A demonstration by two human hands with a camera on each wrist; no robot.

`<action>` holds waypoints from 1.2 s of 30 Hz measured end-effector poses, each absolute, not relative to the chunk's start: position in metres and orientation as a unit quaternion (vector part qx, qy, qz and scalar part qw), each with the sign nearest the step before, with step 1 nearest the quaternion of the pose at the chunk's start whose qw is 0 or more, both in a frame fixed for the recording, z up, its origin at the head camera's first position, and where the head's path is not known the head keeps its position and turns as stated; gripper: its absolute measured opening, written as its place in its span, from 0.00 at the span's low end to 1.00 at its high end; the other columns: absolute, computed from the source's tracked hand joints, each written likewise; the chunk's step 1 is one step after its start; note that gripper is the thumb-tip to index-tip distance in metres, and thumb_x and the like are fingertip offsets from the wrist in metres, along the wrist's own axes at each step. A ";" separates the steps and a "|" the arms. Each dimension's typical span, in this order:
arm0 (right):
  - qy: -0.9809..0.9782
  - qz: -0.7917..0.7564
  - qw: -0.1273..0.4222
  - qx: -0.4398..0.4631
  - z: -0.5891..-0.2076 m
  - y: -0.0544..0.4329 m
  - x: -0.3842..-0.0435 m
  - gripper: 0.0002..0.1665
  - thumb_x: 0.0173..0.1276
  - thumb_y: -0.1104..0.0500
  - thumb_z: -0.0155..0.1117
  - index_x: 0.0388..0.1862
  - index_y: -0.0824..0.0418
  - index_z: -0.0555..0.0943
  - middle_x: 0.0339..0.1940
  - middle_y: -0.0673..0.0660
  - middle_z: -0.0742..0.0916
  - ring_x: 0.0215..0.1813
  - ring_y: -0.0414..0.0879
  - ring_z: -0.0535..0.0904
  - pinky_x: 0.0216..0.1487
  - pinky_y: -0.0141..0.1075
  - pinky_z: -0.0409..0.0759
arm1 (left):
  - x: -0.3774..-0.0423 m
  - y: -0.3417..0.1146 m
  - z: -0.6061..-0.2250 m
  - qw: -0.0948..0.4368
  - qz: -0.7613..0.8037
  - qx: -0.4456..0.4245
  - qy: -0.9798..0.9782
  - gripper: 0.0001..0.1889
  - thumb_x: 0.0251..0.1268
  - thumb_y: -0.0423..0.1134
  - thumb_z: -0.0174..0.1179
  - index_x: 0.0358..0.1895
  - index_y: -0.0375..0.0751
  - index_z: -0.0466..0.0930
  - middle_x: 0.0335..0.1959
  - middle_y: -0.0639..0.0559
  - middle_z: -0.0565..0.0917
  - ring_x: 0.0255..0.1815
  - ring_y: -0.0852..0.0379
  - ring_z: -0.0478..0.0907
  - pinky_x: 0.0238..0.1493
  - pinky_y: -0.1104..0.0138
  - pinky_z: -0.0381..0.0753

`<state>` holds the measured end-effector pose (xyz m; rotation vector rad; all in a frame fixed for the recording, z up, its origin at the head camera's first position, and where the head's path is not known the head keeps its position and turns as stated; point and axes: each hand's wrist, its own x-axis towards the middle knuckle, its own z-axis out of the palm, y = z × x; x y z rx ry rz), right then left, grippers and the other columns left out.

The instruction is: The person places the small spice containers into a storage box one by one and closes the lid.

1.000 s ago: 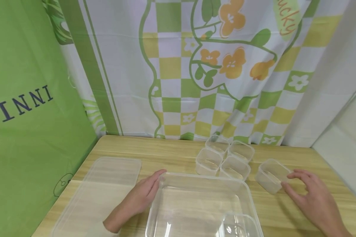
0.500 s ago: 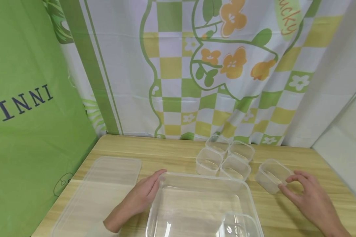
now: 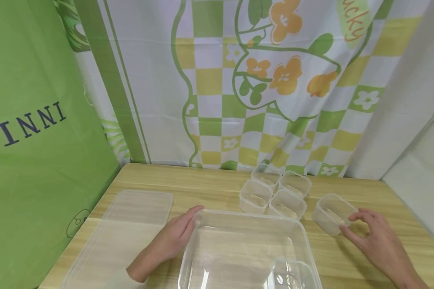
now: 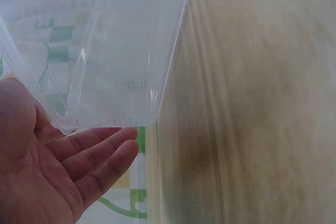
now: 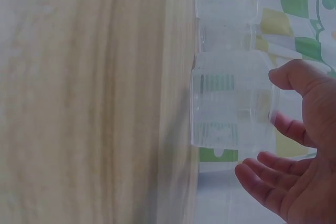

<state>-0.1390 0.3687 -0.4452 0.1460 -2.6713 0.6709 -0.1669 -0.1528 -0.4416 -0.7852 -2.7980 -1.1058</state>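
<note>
In the head view a large clear plastic box (image 3: 246,212) stands on the table at the near middle. My left hand (image 3: 175,235) rests along its far left corner, fingers fairly straight; the left wrist view shows those fingers (image 4: 100,163) loosely spread beside the corner. To the right stands a small clear plastic container (image 3: 325,220), upright on the table. My right hand (image 3: 381,241) pinches its right-hand corner at the rim between thumb and forefinger. The other fingers (image 5: 268,182) hang curled away from it. Another small container (image 3: 291,269) sits inside the large box.
Several small clear containers (image 3: 254,196) stand grouped behind the large box. A flat clear lid (image 3: 130,224) lies on the table (image 3: 202,184) at left. A patterned curtain (image 3: 209,80) hangs behind, with a green cloth (image 3: 39,180) on the left.
My right thumb and forefinger have come slightly leftward and closer together at the container's corner. The container and my left hand have stayed in place. The head view has shifted very slightly.
</note>
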 end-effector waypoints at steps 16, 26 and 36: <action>-0.946 0.266 0.175 0.058 -0.444 0.368 -0.140 0.19 0.69 0.55 0.74 0.48 0.68 0.82 0.63 0.80 0.73 0.38 0.64 0.83 0.28 0.31 0.78 | -0.167 -0.154 -0.440 0.017 -0.358 -0.259 -0.897 0.23 0.87 0.37 0.39 0.76 0.39 0.66 0.13 0.68 0.56 0.12 0.71 0.51 0.43 0.60 0.79; -0.949 0.276 0.149 0.043 -0.442 0.369 -0.138 0.19 0.70 0.53 0.73 0.48 0.67 0.81 0.63 0.80 0.72 0.37 0.65 0.85 0.27 0.33 0.80 | -0.166 -0.154 -0.440 0.021 -0.356 -0.261 -0.897 0.23 0.86 0.37 0.39 0.76 0.39 0.66 0.14 0.68 0.56 0.13 0.70 0.52 0.53 0.54 0.78; -0.945 0.276 0.170 0.052 -0.440 0.367 -0.137 0.16 0.68 0.55 0.76 0.43 0.65 0.82 0.62 0.78 0.74 0.42 0.70 0.83 0.29 0.27 0.81 | -0.165 -0.153 -0.440 0.022 -0.359 -0.256 -0.897 0.23 0.86 0.36 0.39 0.76 0.39 0.66 0.13 0.68 0.56 0.13 0.71 0.52 0.55 0.54 0.78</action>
